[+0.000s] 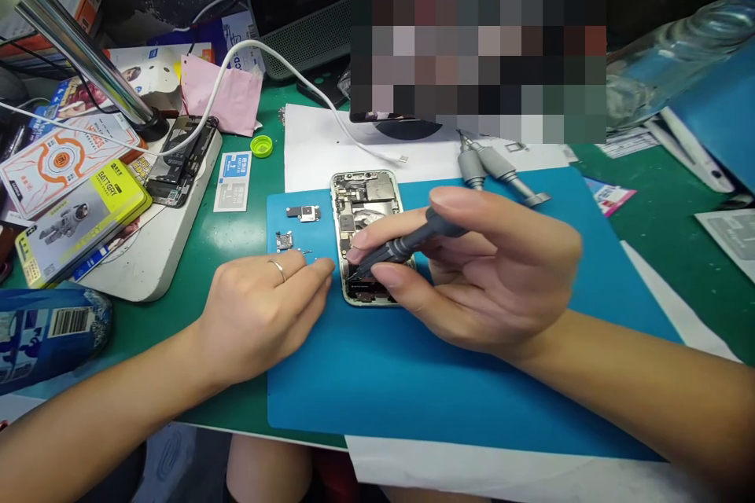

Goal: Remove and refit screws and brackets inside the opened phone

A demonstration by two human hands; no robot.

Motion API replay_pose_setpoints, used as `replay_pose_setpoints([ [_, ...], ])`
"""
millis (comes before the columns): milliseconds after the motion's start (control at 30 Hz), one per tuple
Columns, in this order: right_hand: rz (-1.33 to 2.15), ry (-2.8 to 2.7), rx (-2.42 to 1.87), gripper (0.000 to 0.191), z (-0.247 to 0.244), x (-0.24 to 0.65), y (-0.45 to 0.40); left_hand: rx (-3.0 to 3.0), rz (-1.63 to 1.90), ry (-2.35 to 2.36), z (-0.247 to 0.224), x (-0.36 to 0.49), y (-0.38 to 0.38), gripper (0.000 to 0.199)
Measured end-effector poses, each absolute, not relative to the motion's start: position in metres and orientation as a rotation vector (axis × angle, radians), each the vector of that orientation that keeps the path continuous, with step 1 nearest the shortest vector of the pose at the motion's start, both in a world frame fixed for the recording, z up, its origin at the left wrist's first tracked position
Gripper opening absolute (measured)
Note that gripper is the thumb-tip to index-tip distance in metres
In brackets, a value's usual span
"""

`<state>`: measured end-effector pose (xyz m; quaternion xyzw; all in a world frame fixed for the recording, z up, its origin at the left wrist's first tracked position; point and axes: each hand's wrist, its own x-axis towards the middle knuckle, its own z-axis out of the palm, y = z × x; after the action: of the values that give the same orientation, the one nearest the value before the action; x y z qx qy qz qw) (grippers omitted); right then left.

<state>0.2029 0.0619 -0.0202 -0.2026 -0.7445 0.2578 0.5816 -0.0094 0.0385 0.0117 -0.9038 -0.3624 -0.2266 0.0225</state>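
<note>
A smartphone (369, 216) with its screen off and its inner parts bare lies on a blue mat (448, 393). My right hand (495, 267) grips a dark grey screwdriver (401, 247), tilted so that its tip reaches the phone's lower left inside edge. Whether the tip touches a screw is too small to tell. Beside the phone's left edge, my left hand (271, 310) rests on the mat with fingers curled and pressed together; anything between them is hidden. Just beyond it lie a small metal bracket part (303, 213), another small phone part (284, 240) and tiny bits.
Two grey screwdrivers (501, 165) lie behind the mat. A white cable (259, 47) arches over the left side. Another opened phone (182, 161), a yellow battery box (82, 220) and a lamp post (88, 55) crowd the left. A green cap (261, 145) sits near a blue-grey card (232, 181).
</note>
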Motion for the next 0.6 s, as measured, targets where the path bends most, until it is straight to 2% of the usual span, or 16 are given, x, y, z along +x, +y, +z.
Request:
replay_pose_setpoints([
  [367, 0.502, -1.798, -0.461, 0.077, -0.016, 0.206, 0.068, -2.831, -0.615, -1.186, 0.011, -0.009, 0.039, 0.017],
  [600, 0.506, -1.674, -0.505, 0.066, 0.004, 0.199, 0.064, -2.915, -0.602, -0.992, 0.012, -0.007, 0.038, 0.021],
])
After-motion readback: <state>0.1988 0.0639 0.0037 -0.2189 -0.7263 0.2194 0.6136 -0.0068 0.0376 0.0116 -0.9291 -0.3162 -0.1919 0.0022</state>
